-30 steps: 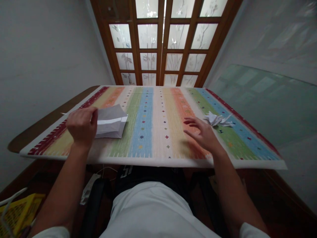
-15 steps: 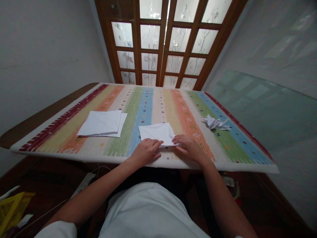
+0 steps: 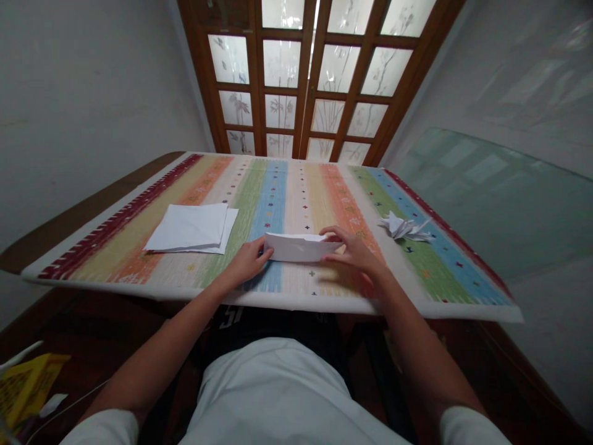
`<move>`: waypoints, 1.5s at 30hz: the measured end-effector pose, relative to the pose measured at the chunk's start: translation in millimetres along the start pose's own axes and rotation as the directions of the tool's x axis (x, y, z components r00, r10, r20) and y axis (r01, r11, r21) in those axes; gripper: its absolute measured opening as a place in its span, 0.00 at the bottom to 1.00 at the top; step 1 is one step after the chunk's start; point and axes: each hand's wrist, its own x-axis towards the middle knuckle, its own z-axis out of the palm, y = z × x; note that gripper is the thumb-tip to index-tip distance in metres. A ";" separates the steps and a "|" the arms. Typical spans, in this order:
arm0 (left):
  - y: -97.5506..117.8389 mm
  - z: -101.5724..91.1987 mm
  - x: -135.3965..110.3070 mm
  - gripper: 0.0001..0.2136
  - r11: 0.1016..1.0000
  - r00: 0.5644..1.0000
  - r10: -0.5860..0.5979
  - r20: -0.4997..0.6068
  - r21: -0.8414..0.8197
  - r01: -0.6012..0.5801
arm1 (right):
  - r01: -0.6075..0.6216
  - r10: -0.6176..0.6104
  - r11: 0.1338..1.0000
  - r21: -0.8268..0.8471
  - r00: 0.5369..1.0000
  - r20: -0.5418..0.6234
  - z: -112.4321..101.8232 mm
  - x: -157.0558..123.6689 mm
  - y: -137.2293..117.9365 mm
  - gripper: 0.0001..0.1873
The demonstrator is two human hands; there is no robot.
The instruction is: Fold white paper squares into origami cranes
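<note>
A folded strip of white paper lies across the blue and cream stripes of a striped woven table cover. My left hand presses against the strip's left end. My right hand has its fingers spread around the right end, above and below the paper. A loose stack of white paper sheets lies to the left of my left hand. A crumpled white paper figure, possibly an origami crane, sits to the right of my right hand, apart from it.
The covered table's near edge runs just below my wrists. A glass pane stands at the right, and wooden doors with frosted panels stand at the far end. A yellow crate sits low at the left.
The wide white sheet has become a narrow folded strip. My hands have moved away from the near edge, with the left hand now at the strip's left end and the right at its right end.
</note>
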 end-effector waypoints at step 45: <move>39.7 41.8 6.7 0.14 0.910 0.971 0.156 0.180 0.356 -0.212 | 0.138 -0.029 0.931 -0.339 0.951 0.307 27.9 -12.9 -20.5 0.18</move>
